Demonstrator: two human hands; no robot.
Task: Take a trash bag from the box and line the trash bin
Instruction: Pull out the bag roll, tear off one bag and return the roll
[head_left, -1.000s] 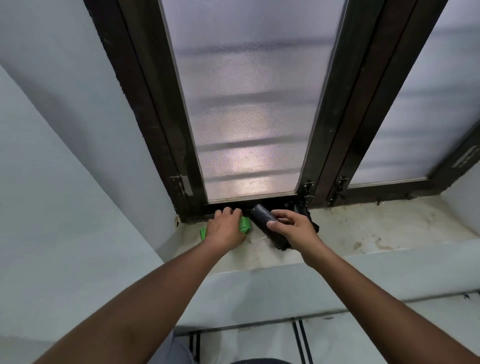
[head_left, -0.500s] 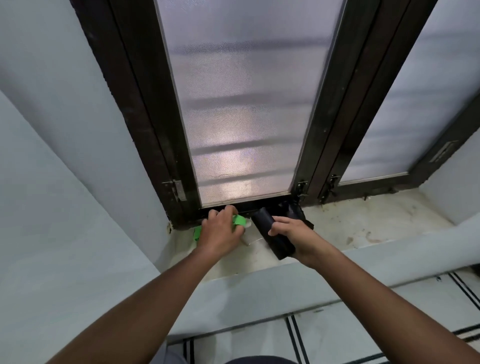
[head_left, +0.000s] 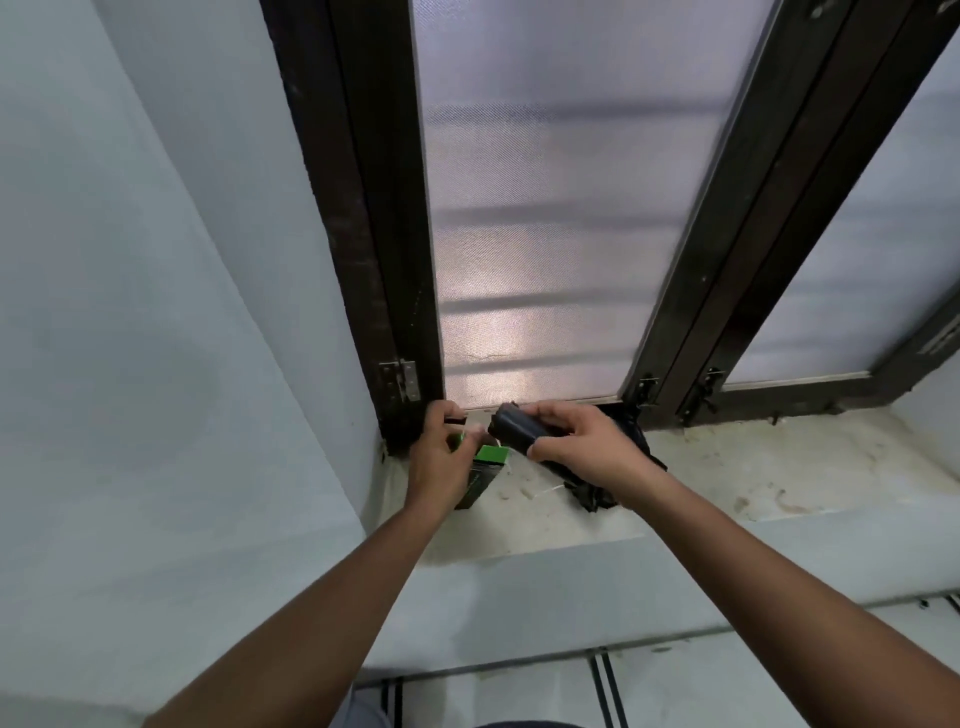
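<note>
A small green and black box (head_left: 483, 475) sits on the window sill (head_left: 727, 478) near its left end. My left hand (head_left: 441, 462) grips the box, fingers curled over its top, partly hiding it. My right hand (head_left: 582, 447) holds a black roll of trash bags (head_left: 517, 428) just right of the box, close above the sill. A loose crumpled black bag (head_left: 597, 493) trails under and behind that hand. No trash bin is in view.
The dark window frame (head_left: 395, 260) with frosted glass (head_left: 545, 208) rises right behind the hands. A white wall (head_left: 156, 312) closes in on the left. The stained sill runs off to the right. Tiled floor (head_left: 675, 696) shows below.
My right hand has lifted the black roll up and left, closer to the box. My left hand has shifted on the box, which now shows more of its length.
</note>
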